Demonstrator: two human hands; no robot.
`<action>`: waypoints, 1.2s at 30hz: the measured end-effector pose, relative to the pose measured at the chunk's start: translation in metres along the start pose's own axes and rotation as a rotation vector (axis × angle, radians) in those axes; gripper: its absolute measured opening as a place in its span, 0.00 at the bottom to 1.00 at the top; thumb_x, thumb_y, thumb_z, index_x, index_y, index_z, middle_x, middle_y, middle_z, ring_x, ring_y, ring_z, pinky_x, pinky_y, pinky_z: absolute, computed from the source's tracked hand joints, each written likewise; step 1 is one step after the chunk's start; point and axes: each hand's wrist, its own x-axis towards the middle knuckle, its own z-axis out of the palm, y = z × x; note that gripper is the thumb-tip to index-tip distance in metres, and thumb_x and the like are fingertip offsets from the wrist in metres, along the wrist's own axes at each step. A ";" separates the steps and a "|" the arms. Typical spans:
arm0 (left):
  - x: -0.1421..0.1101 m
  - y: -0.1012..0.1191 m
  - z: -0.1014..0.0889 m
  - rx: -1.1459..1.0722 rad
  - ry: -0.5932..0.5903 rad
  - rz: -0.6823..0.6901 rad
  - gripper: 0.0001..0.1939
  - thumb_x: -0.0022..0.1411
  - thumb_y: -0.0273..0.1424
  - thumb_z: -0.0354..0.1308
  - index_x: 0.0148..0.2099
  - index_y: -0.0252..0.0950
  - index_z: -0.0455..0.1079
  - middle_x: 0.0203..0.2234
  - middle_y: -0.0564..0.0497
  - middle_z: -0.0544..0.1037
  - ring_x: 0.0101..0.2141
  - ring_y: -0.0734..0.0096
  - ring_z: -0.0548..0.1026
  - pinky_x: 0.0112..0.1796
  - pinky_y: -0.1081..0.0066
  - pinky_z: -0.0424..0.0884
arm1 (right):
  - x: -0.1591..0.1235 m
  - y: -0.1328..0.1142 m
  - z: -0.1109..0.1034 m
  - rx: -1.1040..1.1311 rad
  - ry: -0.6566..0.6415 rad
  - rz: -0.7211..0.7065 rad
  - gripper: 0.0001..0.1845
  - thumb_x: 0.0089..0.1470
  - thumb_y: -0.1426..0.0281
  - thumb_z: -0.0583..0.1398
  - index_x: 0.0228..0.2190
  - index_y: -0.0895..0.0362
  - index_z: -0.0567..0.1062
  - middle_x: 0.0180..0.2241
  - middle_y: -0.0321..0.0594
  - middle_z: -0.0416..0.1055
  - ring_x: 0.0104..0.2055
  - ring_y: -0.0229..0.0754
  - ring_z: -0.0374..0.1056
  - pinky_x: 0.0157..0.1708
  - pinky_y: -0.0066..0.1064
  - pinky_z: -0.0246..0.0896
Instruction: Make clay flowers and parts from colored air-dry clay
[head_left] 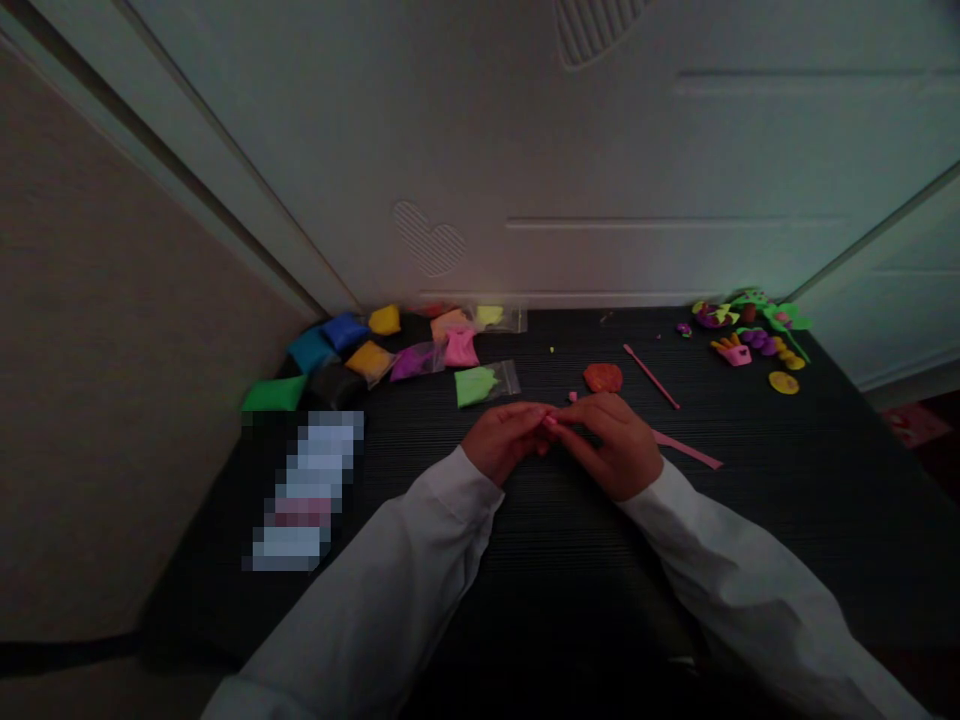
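My left hand [502,440] and my right hand [616,446] meet over the middle of the dark table. Between their fingertips is a small piece of pink modelling clay [550,421], partly hidden by the fingers. Both hands are closed in a pinch on it. Just beyond them lie a tiny pink clay bit [573,397] and a flattened orange-red clay lump [603,377]. A pink flat modelling tool [694,451] sticks out from behind my right hand, and a thin pink stick tool [651,376] rests farther back.
Several clay packets, among them a light green one [475,385] and a pink one [460,347], line the back left. Finished clay figures [731,349] and a yellow disc [784,382] sit at the back right. A blurred-out bright panel [307,490] lies left. A white door [600,180] borders the table.
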 end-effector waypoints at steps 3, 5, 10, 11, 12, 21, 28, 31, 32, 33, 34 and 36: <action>0.000 -0.001 0.000 0.017 0.002 -0.058 0.10 0.46 0.32 0.59 0.31 0.29 0.70 0.24 0.49 0.73 0.25 0.76 0.70 0.26 0.75 0.61 | 0.000 0.001 0.001 0.003 0.008 0.020 0.07 0.48 0.70 0.56 0.31 0.57 0.71 0.29 0.40 0.70 0.34 0.39 0.64 0.36 0.33 0.60; 0.000 -0.001 -0.001 0.042 0.006 -0.064 0.10 0.46 0.31 0.59 0.30 0.28 0.70 0.23 0.49 0.73 0.25 0.77 0.70 0.26 0.75 0.61 | -0.001 0.000 0.002 0.005 0.014 0.013 0.07 0.47 0.70 0.56 0.31 0.57 0.71 0.29 0.40 0.70 0.34 0.39 0.64 0.36 0.33 0.60; 0.000 -0.001 -0.001 0.079 0.014 -0.036 0.08 0.44 0.30 0.60 0.27 0.28 0.70 0.19 0.52 0.72 0.20 0.81 0.67 0.24 0.77 0.59 | -0.001 -0.004 0.003 0.028 0.006 0.010 0.06 0.47 0.71 0.55 0.30 0.57 0.71 0.29 0.40 0.70 0.34 0.39 0.63 0.38 0.34 0.59; 0.000 0.000 0.000 0.081 0.012 -0.037 0.08 0.44 0.30 0.60 0.27 0.29 0.69 0.18 0.53 0.71 0.20 0.81 0.67 0.24 0.77 0.59 | 0.000 -0.005 0.002 0.052 0.000 0.026 0.06 0.48 0.71 0.55 0.30 0.57 0.71 0.29 0.40 0.70 0.34 0.39 0.63 0.39 0.34 0.59; 0.000 0.000 0.000 0.082 0.009 -0.037 0.08 0.44 0.30 0.60 0.26 0.29 0.69 0.17 0.53 0.71 0.19 0.82 0.67 0.24 0.77 0.59 | 0.001 -0.007 0.002 0.085 -0.011 0.054 0.06 0.48 0.71 0.55 0.30 0.57 0.70 0.28 0.39 0.69 0.34 0.38 0.64 0.39 0.34 0.59; 0.003 0.002 -0.002 0.091 0.084 -0.005 0.09 0.43 0.31 0.60 0.28 0.29 0.70 0.18 0.53 0.70 0.19 0.82 0.65 0.24 0.76 0.58 | 0.001 -0.005 0.001 0.350 -0.082 0.326 0.13 0.46 0.65 0.56 0.36 0.56 0.69 0.29 0.38 0.68 0.29 0.35 0.64 0.27 0.28 0.60; 0.003 0.001 -0.001 0.189 0.066 0.015 0.09 0.41 0.30 0.62 0.25 0.30 0.69 0.16 0.54 0.69 0.18 0.82 0.64 0.23 0.76 0.58 | 0.001 -0.004 0.002 0.114 -0.054 0.103 0.06 0.46 0.72 0.55 0.29 0.56 0.71 0.28 0.37 0.70 0.30 0.36 0.65 0.33 0.30 0.61; 0.004 0.001 -0.002 0.204 0.074 0.024 0.08 0.42 0.30 0.61 0.25 0.30 0.69 0.15 0.54 0.69 0.17 0.82 0.64 0.22 0.76 0.57 | 0.002 -0.004 -0.004 0.164 -0.010 0.202 0.05 0.45 0.72 0.56 0.28 0.56 0.71 0.26 0.37 0.70 0.28 0.36 0.65 0.31 0.30 0.61; 0.005 0.001 -0.002 0.187 0.082 0.031 0.08 0.43 0.30 0.61 0.25 0.30 0.68 0.15 0.55 0.68 0.17 0.82 0.63 0.22 0.76 0.57 | 0.002 -0.003 -0.008 0.231 0.037 0.278 0.05 0.45 0.71 0.56 0.27 0.56 0.71 0.25 0.36 0.70 0.27 0.36 0.65 0.29 0.29 0.62; 0.005 0.001 -0.002 0.161 0.093 0.038 0.08 0.43 0.30 0.61 0.25 0.30 0.68 0.15 0.55 0.68 0.17 0.82 0.64 0.22 0.76 0.57 | 0.003 -0.001 -0.011 0.322 0.105 0.363 0.05 0.45 0.70 0.56 0.28 0.56 0.71 0.25 0.36 0.70 0.26 0.35 0.66 0.28 0.29 0.62; 0.006 0.002 -0.002 0.130 0.105 0.042 0.08 0.43 0.30 0.61 0.26 0.30 0.68 0.15 0.55 0.68 0.18 0.82 0.64 0.22 0.77 0.57 | 0.005 0.001 -0.014 0.436 0.171 0.442 0.06 0.46 0.69 0.56 0.29 0.55 0.71 0.25 0.36 0.70 0.26 0.35 0.66 0.28 0.29 0.62; 0.007 0.004 -0.003 0.077 0.132 0.035 0.08 0.43 0.29 0.60 0.26 0.29 0.68 0.15 0.54 0.67 0.19 0.82 0.65 0.22 0.77 0.58 | 0.007 0.008 -0.019 0.638 0.272 0.544 0.08 0.47 0.67 0.56 0.32 0.54 0.71 0.27 0.36 0.71 0.27 0.35 0.67 0.29 0.30 0.63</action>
